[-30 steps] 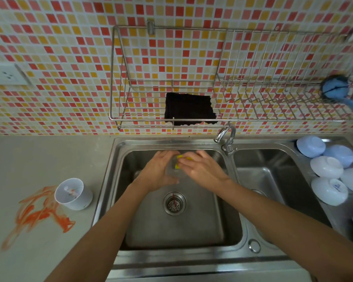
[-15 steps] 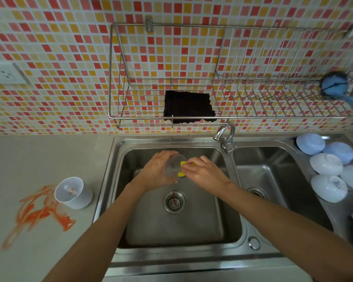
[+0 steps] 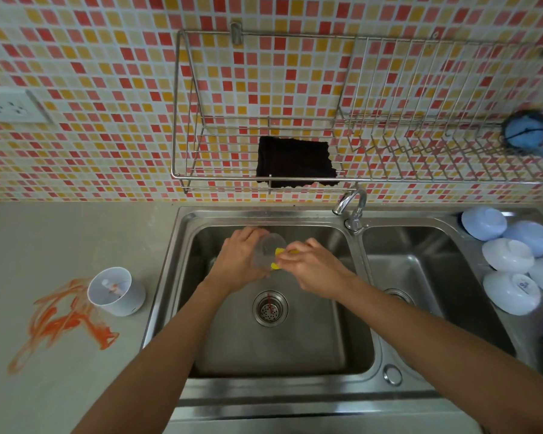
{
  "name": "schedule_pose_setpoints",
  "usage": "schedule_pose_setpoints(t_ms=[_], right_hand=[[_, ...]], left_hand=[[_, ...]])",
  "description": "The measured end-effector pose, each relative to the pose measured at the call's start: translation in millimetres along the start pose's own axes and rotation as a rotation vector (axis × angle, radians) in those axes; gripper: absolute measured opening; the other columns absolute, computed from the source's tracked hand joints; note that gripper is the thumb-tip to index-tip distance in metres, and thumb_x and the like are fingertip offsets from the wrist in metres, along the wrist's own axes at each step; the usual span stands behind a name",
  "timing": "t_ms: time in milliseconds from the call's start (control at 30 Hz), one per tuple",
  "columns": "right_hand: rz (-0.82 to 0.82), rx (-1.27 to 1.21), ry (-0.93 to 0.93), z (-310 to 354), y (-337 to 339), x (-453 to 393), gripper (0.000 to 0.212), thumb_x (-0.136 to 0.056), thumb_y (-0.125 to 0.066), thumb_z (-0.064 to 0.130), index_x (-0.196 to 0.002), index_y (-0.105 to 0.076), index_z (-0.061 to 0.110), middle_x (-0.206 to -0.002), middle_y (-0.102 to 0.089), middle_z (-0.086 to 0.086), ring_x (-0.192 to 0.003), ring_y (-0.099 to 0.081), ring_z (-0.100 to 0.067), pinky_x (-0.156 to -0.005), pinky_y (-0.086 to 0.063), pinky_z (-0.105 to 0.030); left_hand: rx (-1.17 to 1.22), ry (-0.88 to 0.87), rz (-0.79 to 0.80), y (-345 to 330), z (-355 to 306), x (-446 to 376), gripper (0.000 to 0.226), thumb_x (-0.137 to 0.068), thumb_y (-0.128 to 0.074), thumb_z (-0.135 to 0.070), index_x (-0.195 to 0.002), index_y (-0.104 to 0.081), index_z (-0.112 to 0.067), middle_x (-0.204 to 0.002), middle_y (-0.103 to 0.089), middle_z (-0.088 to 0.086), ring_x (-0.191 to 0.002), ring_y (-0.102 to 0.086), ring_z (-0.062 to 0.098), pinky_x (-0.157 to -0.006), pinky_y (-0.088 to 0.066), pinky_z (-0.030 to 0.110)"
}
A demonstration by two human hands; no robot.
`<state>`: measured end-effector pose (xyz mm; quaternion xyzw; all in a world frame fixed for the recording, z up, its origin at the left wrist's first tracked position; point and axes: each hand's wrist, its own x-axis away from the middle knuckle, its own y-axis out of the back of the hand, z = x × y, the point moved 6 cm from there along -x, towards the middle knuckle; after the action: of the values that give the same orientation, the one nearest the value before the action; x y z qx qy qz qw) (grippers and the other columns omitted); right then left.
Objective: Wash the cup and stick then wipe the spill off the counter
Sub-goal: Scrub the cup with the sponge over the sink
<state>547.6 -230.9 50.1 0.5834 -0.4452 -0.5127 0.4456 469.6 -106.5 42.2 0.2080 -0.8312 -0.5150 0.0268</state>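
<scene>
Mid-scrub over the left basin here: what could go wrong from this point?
1. The left hand holds the clear cup tilted above the steel sink; if wet, it could slip and drop.
2. The right hand pinches only an edge of the yellow sponge, which might pull free.
3. The orange spill lies against the white cup; moving that cup may smear it wider.

Cup (image 3: pixel 268 250) over sink (image 3: pixel 182 277); spill (image 3: pixel 60 321) on counter (image 3: pixel 44 239) left.
</scene>
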Motion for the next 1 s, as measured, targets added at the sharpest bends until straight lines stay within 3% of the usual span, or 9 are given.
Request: schedule_pose_setpoints(t_ms=[167, 267, 333, 433, 600, 767, 833, 900, 1000], right_hand=[[-0.124, 0.181, 0.006, -5, 25, -11, 0.033, -0.084, -0.046, 0.008, -0.104, -0.072, 0.013, -0.109, -0.071, 0.003, -0.108, -0.062, -0.021, -0.078, -0.050, -0.037], [-0.113, 0.115, -0.075, -2, 16, -6, 0.027, -0.075, -0.068, 0.010, -0.101, -0.072, 0.015, -0.107, -0.071, 0.003, -0.107, -0.062, -0.023, -0.073, -0.049, -0.037], [0.029, -0.036, -0.148, 3, 1, -2, 0.044, -0.058, -0.083, 0.007, -0.099, -0.072, 0.020, -0.102, -0.071, 0.008, -0.100, -0.063, -0.022, -0.067, -0.047, -0.034], [0.146, -0.142, -0.157, 11, -9, -2, 0.044, -0.066, -0.076, 0.002, -0.105, -0.072, 0.023, -0.102, -0.072, 0.010, -0.099, -0.061, -0.021, -0.070, -0.045, -0.035], [-0.068, -0.076, -0.254, -1, 15, -10, 0.046, -0.062, -0.075, -0.001, -0.104, -0.072, 0.017, -0.111, -0.071, 0.007, -0.105, -0.062, -0.024, -0.074, -0.047, -0.035], [-0.076, -0.215, -0.293, 9, 10, -11, 0.036, -0.074, -0.070, -0.002, -0.102, -0.074, 0.021, -0.104, -0.073, 0.008, -0.091, -0.063, -0.025, -0.071, -0.050, -0.036], [-0.105, -0.368, -0.420, 2, 11, -7, 0.029, -0.085, -0.063, 0.004, -0.109, -0.073, 0.018, -0.105, -0.073, 0.002, -0.092, -0.061, -0.024, -0.079, -0.053, -0.038], [-0.148, -0.569, -0.638, -6, 15, 1, 0.025, -0.090, -0.063, 0.014, -0.114, -0.072, 0.017, -0.104, -0.072, 0.000, -0.093, -0.062, -0.017, -0.084, -0.049, -0.028], [-0.226, -0.865, -0.852, -10, 16, 9, 0.019, -0.086, -0.071, 0.019, -0.105, -0.072, 0.016, -0.090, -0.071, 0.007, -0.080, -0.062, -0.006, -0.073, -0.044, -0.012]], left_hand=[[0.068, -0.063, 0.107, -5, -7, -7, 0.087, -0.059, -0.087, -0.029, -0.134, -0.048, -0.010, -0.131, -0.052, 0.004, -0.118, -0.048, 0.024, -0.103, -0.040, 0.038], [0.047, -0.098, 0.090, -2, -3, -8, 0.086, -0.056, -0.084, -0.039, -0.132, -0.051, -0.014, -0.128, -0.054, 0.001, -0.115, -0.051, 0.022, -0.100, -0.042, 0.039], [0.017, -0.092, 0.099, -5, 5, -4, 0.085, -0.054, -0.080, -0.045, -0.130, -0.052, -0.018, -0.126, -0.055, -0.001, -0.114, -0.053, 0.020, -0.097, -0.044, 0.042], [0.036, -0.048, 0.121, -9, 8, 8, 0.085, -0.056, -0.085, -0.036, -0.131, -0.052, -0.015, -0.128, -0.055, 0.002, -0.115, -0.051, 0.020, -0.099, -0.043, 0.039], [0.130, 0.002, 0.027, 9, 5, 10, 0.085, -0.060, -0.088, -0.029, -0.135, -0.050, -0.016, -0.131, -0.052, 0.001, -0.118, -0.046, 0.019, -0.102, -0.038, 0.031], [0.046, 0.083, 0.024, 18, 21, 14, 0.089, -0.055, -0.086, -0.038, -0.134, -0.048, -0.023, -0.132, -0.051, -0.002, -0.119, -0.047, 0.022, -0.101, -0.044, 0.041], [0.084, 0.104, -0.026, 23, 23, 23, 0.087, -0.057, -0.088, -0.027, -0.134, -0.049, -0.016, -0.132, -0.051, 0.002, -0.121, -0.046, 0.023, -0.104, -0.040, 0.038], [0.093, 0.104, -0.081, 32, 25, 31, 0.084, -0.058, -0.089, -0.023, -0.132, -0.050, -0.013, -0.131, -0.053, 0.005, -0.121, -0.046, 0.024, -0.106, -0.036, 0.035], [0.094, 0.117, -0.127, 47, 29, 39, 0.084, -0.060, -0.088, -0.025, -0.133, -0.048, -0.014, -0.132, -0.051, 0.005, -0.123, -0.045, 0.024, -0.105, -0.038, 0.037]])
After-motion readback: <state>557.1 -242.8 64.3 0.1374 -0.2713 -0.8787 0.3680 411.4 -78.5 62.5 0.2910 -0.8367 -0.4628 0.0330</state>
